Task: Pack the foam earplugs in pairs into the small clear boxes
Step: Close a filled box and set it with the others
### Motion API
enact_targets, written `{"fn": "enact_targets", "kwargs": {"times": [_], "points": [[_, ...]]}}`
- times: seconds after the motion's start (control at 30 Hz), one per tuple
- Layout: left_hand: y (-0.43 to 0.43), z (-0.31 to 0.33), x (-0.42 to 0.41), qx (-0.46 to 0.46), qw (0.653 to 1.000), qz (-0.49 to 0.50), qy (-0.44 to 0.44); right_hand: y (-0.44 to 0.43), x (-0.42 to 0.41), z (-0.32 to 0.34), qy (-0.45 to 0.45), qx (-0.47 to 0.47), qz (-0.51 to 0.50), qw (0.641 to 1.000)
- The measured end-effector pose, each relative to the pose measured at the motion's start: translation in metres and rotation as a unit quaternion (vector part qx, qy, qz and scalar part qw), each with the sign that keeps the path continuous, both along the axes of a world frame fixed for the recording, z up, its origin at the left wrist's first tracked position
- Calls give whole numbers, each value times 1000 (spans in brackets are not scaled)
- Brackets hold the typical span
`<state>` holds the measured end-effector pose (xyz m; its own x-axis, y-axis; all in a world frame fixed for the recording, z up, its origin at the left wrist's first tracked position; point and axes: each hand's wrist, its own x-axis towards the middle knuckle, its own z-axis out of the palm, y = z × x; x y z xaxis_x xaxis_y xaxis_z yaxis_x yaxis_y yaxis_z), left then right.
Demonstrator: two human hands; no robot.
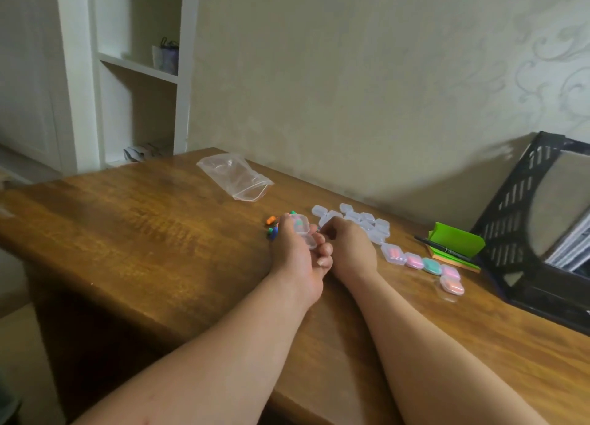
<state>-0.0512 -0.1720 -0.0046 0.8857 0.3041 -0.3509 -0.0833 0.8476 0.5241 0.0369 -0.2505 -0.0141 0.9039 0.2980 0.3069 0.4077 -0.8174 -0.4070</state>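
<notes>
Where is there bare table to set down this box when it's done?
Free: the table stretch left of the left hand holding the box, between bag and near edge; also on the near side of the filled boxes. Crowded: beyond that hand, loose earplugs and empty boxes.

Loose earplugs (270, 221) lie partly hidden behind the left hand (295, 255).

The counter (143, 233) is dark-grained wood with a glossy varnish. The small boxes (367, 222) and zip bag (236, 175) are clear, shiny plastic; the file rack (510, 207) is matt black plastic.
</notes>
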Motion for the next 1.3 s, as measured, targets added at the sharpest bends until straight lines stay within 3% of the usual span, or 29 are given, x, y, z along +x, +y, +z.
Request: {"fn": "enact_targets", "kwargs": {"times": [0.23,0.4,0.6,0.97,1.13,1.3], "points": [[-4,1,-2,30,999,-31,6,-27,-6,3,58,216,31,974],[-5,0,-1,31,998,-48,6,-45,-23,43,65,305,135,940],[-3,0,-4,37,997,-61,-7,-37,-43,52,85,139,183,970],[-1,-3,-3,14,998,-61,-24,-30,-44,46,108,176,205,957],[1,-1,0,-7,1000,19,-10,-34,-24,31,54,256,101,960],[3,0,-6,-36,997,68,-12,-28,-10,4,57,155,51,985]]}}
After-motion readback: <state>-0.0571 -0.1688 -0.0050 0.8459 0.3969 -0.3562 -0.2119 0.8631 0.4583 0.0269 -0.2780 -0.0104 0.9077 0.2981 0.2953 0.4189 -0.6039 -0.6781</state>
